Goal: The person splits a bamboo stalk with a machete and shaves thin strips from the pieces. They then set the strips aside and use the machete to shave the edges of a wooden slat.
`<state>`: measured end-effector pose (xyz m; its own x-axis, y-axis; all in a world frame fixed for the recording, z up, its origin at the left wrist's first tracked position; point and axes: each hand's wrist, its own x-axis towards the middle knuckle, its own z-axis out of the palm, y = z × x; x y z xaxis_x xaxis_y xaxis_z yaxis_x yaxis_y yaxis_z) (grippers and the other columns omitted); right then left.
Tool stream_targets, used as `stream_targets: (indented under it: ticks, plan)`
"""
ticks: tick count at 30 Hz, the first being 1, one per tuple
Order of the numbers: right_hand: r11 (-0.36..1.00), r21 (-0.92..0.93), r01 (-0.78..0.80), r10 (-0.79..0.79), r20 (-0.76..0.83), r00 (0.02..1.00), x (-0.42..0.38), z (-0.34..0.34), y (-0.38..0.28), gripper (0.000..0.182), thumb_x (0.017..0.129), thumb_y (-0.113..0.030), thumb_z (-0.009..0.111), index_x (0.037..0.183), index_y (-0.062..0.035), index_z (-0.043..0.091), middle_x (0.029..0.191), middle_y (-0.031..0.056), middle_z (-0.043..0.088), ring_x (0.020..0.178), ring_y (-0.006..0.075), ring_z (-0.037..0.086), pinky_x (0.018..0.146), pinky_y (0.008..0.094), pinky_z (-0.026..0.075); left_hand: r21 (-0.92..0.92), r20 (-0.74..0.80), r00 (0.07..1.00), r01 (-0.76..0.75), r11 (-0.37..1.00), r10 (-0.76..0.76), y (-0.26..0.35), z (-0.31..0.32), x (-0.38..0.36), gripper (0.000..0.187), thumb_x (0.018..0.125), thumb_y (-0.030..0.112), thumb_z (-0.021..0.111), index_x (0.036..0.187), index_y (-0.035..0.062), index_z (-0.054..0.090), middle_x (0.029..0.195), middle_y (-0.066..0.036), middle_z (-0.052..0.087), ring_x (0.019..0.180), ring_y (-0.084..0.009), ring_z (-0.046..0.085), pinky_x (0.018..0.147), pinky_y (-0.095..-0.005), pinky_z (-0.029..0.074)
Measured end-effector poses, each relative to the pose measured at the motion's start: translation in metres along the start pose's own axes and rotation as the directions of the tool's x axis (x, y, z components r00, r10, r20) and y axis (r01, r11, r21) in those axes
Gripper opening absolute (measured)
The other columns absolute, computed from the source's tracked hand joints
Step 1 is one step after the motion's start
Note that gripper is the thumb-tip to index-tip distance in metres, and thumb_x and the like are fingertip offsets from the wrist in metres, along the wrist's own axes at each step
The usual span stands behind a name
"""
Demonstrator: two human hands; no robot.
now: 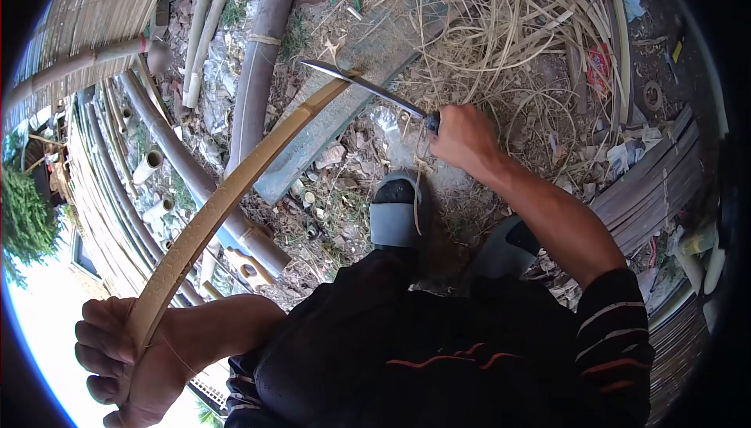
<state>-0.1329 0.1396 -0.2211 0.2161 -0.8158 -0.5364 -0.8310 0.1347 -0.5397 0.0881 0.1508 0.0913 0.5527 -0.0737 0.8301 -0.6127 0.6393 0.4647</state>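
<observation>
A long curved bamboo strip (227, 193) runs from the lower left up to the upper middle. Its near end is in my left hand (141, 350), whose fingers wrap round it. My right hand (463, 137) is closed on the dark handle of a knife (387, 95). The blade points up and to the left and crosses the strip's far end, apparently touching it. Beneath that end lies a flat greenish board (313, 146) on the ground.
Thin bamboo shavings (501, 21) are heaped at the upper right. Thick bamboo poles (262, 60) lie at the left, near a saw handle (249, 267). My sandalled foot (393, 221) is below the board. Dark slats (653, 185) lie at the right.
</observation>
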Motion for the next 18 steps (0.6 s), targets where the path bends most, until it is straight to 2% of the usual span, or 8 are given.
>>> stream_targets:
  ticks: [2, 4, 8, 11, 13, 15, 16, 18]
  plan:
    - [0.998, 0.023, 0.055, -0.054, -0.037, 0.998, -0.025, -0.015, -0.018, 0.02, 0.078, -0.018, 0.071, 0.086, 0.0001, 0.067, 0.072, 0.0207, 0.068, 0.067, 0.0379, 0.069, 0.067, 0.0473, 0.056, -0.12, -0.036, 0.999, 0.029, 0.992, -0.034, 0.002, 0.002, -0.004, 0.03, 0.084, 0.03, 0.049, 0.064, 0.0189, 0.029, 0.057, 0.002, 0.022, 0.05, -0.0125, 0.017, 0.051, -0.0305, 0.015]
    - [0.974, 0.095, 0.206, -0.198, -0.091, 0.976, -0.044, -0.018, -0.023, 0.022, 0.077, -0.02, 0.073, 0.083, 0.0, 0.067, 0.071, 0.022, 0.067, 0.071, 0.0397, 0.069, 0.07, 0.0484, 0.056, 0.08, 0.009, 0.998, -0.058, 0.995, 0.057, 0.002, 0.003, -0.006, 0.03, 0.083, 0.026, 0.05, 0.064, 0.0183, 0.028, 0.058, 0.002, 0.02, 0.051, -0.0128, 0.016, 0.052, -0.0309, 0.016]
    - [1.0, 0.003, -0.003, 0.003, -0.047, 0.999, -0.015, 0.006, 0.032, 0.022, 0.077, -0.02, 0.075, 0.085, -0.0006, 0.069, 0.072, 0.0211, 0.068, 0.071, 0.0381, 0.07, 0.069, 0.0471, 0.056, 0.006, 0.132, 0.99, 0.045, 0.999, -0.045, 0.003, -0.016, 0.007, 0.034, 0.089, 0.024, 0.047, 0.062, 0.0191, 0.026, 0.053, 0.003, 0.024, 0.04, -0.0101, 0.025, 0.044, -0.0264, 0.022]
    - [0.995, 0.078, 0.066, -0.06, -0.079, 0.995, -0.028, -0.019, 0.005, 0.021, 0.077, -0.02, 0.075, 0.085, -0.0005, 0.069, 0.074, 0.0202, 0.069, 0.071, 0.0374, 0.07, 0.07, 0.0461, 0.056, -0.137, 0.198, 0.978, 0.09, 0.987, -0.062, 0.009, -0.019, 0.001, 0.035, 0.089, 0.023, 0.046, 0.061, 0.0199, 0.025, 0.052, 0.004, 0.022, 0.04, -0.0097, 0.025, 0.044, -0.026, 0.022]
    - [0.957, 0.197, 0.215, -0.198, -0.101, 0.975, -0.061, -0.027, -0.034, 0.019, 0.078, -0.019, 0.074, 0.084, -0.0019, 0.067, 0.069, 0.0158, 0.067, 0.065, 0.0348, 0.068, 0.065, 0.045, 0.055, -0.179, 0.44, 0.897, 0.125, 0.976, -0.035, 0.018, -0.035, 0.005, 0.038, 0.092, 0.027, 0.047, 0.059, 0.0207, 0.03, 0.052, 0.007, 0.024, 0.04, -0.0067, 0.03, 0.045, -0.023, 0.023]
    - [0.847, 0.279, 0.452, -0.425, -0.153, 0.892, -0.091, -0.052, -0.073, 0.023, 0.076, -0.02, 0.076, 0.084, -0.0025, 0.064, 0.068, 0.0153, 0.066, 0.062, 0.0344, 0.068, 0.059, 0.0444, 0.054, -0.346, 0.431, 0.894, 0.286, 0.894, -0.119, 0.036, -0.035, -0.004, 0.037, 0.076, 0.023, 0.053, 0.051, 0.0205, 0.025, 0.052, 0.005, 0.028, 0.042, -0.0111, 0.031, 0.046, -0.0283, 0.027]
    - [0.763, 0.335, 0.553, -0.532, -0.16, 0.831, -0.109, -0.057, -0.091, 0.028, 0.073, -0.022, 0.078, 0.085, -0.0024, 0.062, 0.07, 0.0166, 0.067, 0.062, 0.0354, 0.069, 0.058, 0.0444, 0.055, -0.527, 0.584, 0.808, 0.448, 0.722, -0.075, 0.031, -0.039, -0.004, 0.04, 0.079, 0.026, 0.053, 0.052, 0.0208, 0.025, 0.052, 0.006, 0.03, 0.042, -0.0107, 0.032, 0.047, -0.0289, 0.027]
    - [0.634, 0.39, 0.668, -0.626, -0.248, 0.739, -0.131, -0.058, -0.108, 0.03, 0.071, -0.022, 0.08, 0.082, -0.0031, 0.059, 0.067, 0.0161, 0.066, 0.063, 0.035, 0.07, 0.057, 0.044, 0.055, -0.503, 0.593, 0.804, 0.423, 0.754, -0.055, 0.03, -0.042, -0.003, 0.037, 0.081, 0.026, 0.052, 0.054, 0.0214, 0.027, 0.054, 0.007, 0.03, 0.043, -0.01, 0.033, 0.047, -0.028, 0.028]
